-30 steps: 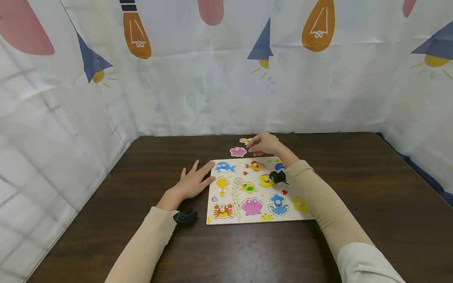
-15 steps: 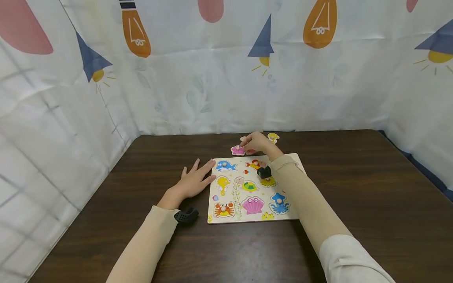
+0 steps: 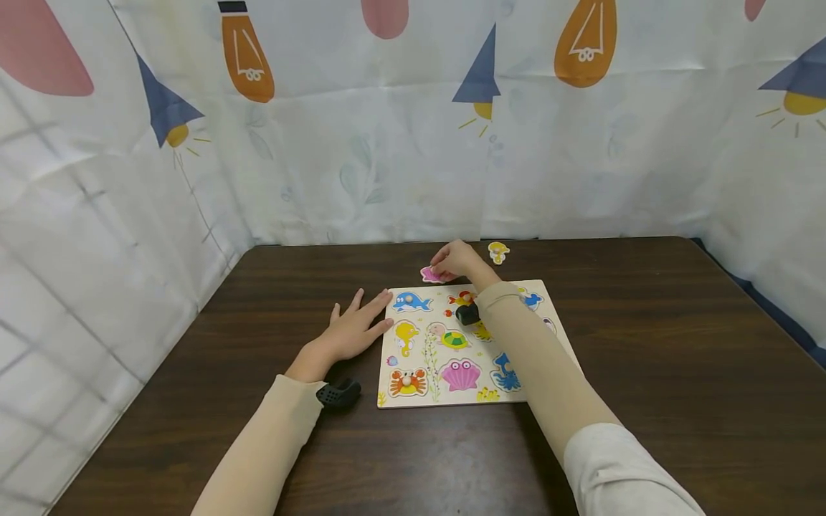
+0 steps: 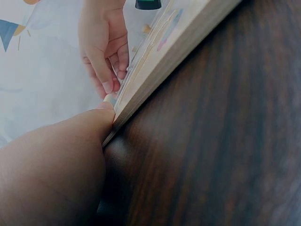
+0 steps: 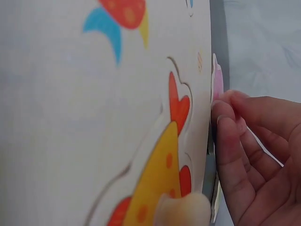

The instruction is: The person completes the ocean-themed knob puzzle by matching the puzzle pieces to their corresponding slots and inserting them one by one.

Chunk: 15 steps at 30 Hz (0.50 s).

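Note:
A wooden sea-animal puzzle board (image 3: 445, 403) lies on the dark table (image 3: 645, 344). My left hand (image 3: 361, 319) rests flat on the table, its fingertips against the board's left edge (image 4: 160, 61). My right hand (image 3: 452, 261) reaches over the board's far edge, and its curled fingers (image 5: 233, 136) pinch a pink shell piece (image 3: 428, 274) lying on the table just behind the board. That pink piece (image 5: 217, 80) shows edge-on in the right wrist view. An orange fish piece (image 5: 155, 179) sits in the board below my right wrist.
A loose yellow piece (image 3: 497, 251) lies on the table behind the board, right of my right hand. Patterned curtain walls (image 3: 413, 143) close in the table at the back and both sides. Bare table stretches to the right and front.
My right hand has moved left along the board's far edge, from the yellow piece to the pink shell piece, and now covers part of it. The left hand has stayed put.

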### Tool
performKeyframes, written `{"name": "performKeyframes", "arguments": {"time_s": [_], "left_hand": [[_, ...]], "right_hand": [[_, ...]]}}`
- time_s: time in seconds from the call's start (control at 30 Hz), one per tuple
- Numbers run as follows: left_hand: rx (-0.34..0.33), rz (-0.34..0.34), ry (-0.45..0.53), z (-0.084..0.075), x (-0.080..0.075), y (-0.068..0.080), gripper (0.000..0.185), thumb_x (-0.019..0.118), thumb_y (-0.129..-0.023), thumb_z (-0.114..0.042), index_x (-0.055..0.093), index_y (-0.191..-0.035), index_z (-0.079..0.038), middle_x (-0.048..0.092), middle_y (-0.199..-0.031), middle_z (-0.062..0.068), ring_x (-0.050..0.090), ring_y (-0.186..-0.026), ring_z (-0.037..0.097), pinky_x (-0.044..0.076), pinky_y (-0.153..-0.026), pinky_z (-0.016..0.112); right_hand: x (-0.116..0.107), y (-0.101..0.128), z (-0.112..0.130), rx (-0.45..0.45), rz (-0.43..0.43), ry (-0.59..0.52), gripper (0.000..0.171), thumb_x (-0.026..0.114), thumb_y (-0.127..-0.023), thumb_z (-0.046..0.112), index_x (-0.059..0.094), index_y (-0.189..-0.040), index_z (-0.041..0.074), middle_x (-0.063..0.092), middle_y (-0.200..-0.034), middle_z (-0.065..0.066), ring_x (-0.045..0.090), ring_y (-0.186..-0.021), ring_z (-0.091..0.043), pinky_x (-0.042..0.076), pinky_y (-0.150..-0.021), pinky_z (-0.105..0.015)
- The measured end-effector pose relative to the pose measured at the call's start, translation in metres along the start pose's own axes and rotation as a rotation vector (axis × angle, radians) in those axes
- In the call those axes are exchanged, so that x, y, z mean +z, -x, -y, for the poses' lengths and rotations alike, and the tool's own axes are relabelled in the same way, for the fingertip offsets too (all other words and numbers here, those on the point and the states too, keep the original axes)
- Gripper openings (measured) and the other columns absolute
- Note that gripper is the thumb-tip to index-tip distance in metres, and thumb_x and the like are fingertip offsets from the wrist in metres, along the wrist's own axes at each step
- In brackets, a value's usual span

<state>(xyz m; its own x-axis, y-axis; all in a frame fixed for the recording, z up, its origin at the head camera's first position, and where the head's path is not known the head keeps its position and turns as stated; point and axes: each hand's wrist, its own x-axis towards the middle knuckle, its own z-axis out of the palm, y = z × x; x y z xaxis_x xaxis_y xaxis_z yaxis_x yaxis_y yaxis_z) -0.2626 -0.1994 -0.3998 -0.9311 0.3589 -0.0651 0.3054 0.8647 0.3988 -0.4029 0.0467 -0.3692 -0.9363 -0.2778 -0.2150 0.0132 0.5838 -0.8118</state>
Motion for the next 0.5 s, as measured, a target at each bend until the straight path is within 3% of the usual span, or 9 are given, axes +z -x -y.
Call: {"name": "performKeyframes", "arguments": {"time_s": [0.5], "left_hand": [[-0.002, -0.001, -0.001, 0.0002, 0.0006, -0.0015, 0.069, 0.046, -0.108, -0.048, 0.021, -0.166, -0.021, 0.018, -0.17, 0.002, -0.001, -0.156, 0.039, -0.007, -0.113, 0.073]], "right_hand": [[0.0049, 0.0001, 0.0047, 0.043, -0.04, 0.019, 0.012, 0.073, -0.095, 0.002, 0.077, -0.104, -0.004, 0.07, -0.086, -0.012, 0.062, -0.059, -0.011, 0.055, -0.06, -0.02]]}}
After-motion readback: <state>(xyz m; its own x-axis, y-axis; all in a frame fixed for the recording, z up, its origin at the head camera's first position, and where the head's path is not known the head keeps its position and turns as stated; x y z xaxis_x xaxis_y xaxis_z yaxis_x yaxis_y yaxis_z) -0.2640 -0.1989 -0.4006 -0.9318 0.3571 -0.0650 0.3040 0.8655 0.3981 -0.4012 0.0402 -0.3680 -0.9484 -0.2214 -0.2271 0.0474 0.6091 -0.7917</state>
